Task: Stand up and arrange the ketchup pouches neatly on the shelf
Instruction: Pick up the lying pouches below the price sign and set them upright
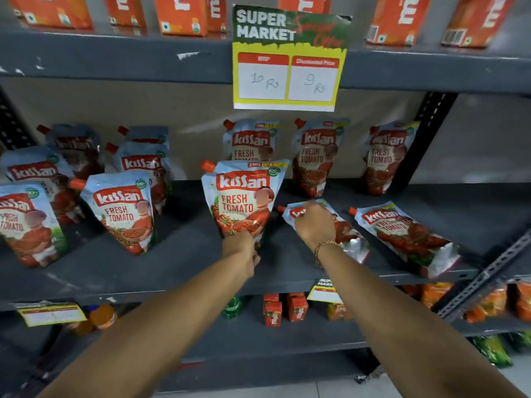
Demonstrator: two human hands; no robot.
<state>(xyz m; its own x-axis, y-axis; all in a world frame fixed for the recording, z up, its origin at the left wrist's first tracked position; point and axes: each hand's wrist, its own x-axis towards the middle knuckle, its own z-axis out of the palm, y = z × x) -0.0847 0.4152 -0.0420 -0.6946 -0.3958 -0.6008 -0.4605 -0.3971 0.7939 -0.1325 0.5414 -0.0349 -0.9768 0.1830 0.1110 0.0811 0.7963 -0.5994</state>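
Red-and-blue ketchup pouches fill the grey middle shelf point(178, 271). My left hand point(240, 248) grips the bottom of an upright pouch point(244, 196) at the shelf's centre. Just to its right a pouch lies flat point(349, 235), and my right hand point(314, 222) rests on its top end with fingers curled over it. Another flat pouch point(405, 237) lies further right. Three upright pouches stand along the back, among them the back centre pouch point(251, 140), the pouch point(316, 156) and the pouch point(386, 156). Several more stand at the left, such as the front pouch point(122, 211).
A yellow price sign point(287, 58) hangs from the upper shelf, which carries orange cartons point(181, 14). Small red cartons point(273, 311) and bottles sit on the shelf below. A perforated metal upright point(425, 133) stands at the right back.
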